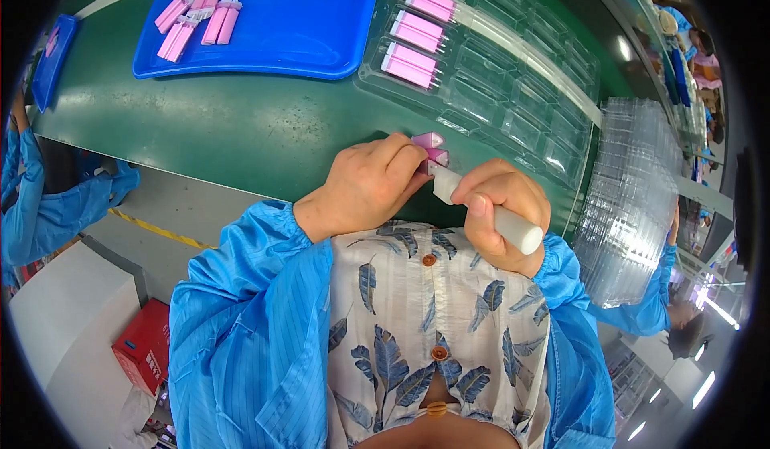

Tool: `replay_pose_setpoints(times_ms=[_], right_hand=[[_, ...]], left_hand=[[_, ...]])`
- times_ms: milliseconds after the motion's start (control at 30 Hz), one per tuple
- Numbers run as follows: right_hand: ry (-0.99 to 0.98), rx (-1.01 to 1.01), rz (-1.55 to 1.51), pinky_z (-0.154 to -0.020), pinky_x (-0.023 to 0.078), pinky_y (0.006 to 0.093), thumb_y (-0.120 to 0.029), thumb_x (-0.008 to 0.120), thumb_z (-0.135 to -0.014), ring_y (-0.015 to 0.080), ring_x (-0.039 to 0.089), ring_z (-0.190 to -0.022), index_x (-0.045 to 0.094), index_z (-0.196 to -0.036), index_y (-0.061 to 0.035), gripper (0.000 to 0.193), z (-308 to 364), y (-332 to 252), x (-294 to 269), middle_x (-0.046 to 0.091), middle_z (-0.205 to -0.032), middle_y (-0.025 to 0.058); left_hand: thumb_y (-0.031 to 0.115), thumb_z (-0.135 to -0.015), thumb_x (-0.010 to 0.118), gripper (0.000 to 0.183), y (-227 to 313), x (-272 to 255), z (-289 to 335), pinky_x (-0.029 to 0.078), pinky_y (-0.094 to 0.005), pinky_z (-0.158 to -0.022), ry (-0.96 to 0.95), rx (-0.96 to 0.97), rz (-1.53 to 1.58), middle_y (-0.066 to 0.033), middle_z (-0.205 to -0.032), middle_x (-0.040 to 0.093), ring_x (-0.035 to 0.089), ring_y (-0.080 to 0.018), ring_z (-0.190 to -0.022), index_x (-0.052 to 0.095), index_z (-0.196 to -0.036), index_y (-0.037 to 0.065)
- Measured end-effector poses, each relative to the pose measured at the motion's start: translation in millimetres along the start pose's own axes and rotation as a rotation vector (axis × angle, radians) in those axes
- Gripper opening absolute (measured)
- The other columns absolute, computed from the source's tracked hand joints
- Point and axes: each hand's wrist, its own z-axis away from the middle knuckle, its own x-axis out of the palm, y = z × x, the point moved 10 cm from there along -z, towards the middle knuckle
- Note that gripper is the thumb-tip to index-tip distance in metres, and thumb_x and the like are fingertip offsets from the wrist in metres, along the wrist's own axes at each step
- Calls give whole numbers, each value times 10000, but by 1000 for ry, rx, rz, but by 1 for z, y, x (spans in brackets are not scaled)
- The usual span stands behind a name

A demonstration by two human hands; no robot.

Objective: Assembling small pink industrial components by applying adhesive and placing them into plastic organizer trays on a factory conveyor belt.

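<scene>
Left hand: the left hand [369, 178] is closed, thumb and fingers pinching the pink piece [429, 140]; most of the grip is hidden behind the knuckles.
Pink piece: just above the bench's near edge, in front of the shirt, its pale ends poking out past the fingertips; whether it is one part or several pressed together I cannot tell.
Right hand: the right hand [509, 208] is wrapped around the bottle [520, 231], thumb along its side.
Bottle: white, tilted, its narrower end toward the pink piece, touching or just beside it; the exact contact is too small to tell.
Handling, pink piece: likely light, stiff and smooth, so it could slip or twist under a side push; the thin pins on similar pieces look easy to bend. Best held by the broad pink sides, clear of pins and ends.
Handling, bottle: probably light, perhaps soft-walled, so a hard squeeze may deform it. Best held around the middle of the body, leaving the narrow end free.
Blue tray: the blue tray [289, 24] holds a small cluster of loose pieces [220, 22] at its left.
Clear tray: the clear tray [473, 76] has three pieces [411, 64] in its left-hand pockets.
Bench: the green bench [265, 120] carries both trays.
</scene>
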Motion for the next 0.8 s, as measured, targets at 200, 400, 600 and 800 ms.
replay_pose_setpoints(times_ms=[200,400,600,800], right_hand=[[27,-2,-49,-513,474,290,7,661,-816,190,602,-577,556,-787,-31,116,3,5,-6,662,-757,96],[123,155,-148,-530,475,292,-27,630,-872,181,602,-600,566,-796,-31,99,12,15,-18,679,-784,109],[61,66,-31,-514,474,295,-34,632,-856,195,596,-574,564,-786,-26,98,10,7,-24,673,-773,117],[68,6,-31,-493,465,296,-6,609,-816,200,593,-552,551,-746,-26,93,5,15,-24,653,-712,103]], left_hand=[[71,-718,794,336,-2,1,-1,524,-360,-608,-18,-15,4,-87,-923,630,656,-272,-740,624,-1008,54],[81,-750,797,297,-3,3,-1,519,-369,-604,-14,-27,23,-92,-892,631,647,-283,-724,621,-987,50],[69,-750,795,300,-2,0,-4,525,-375,-611,11,-19,36,-106,-897,638,651,-293,-760,617,-991,47],[43,-747,786,327,-4,-1,-9,553,-385,-700,5,-84,105,-123,-967,662,665,-314,-871,601,-1016,34]])
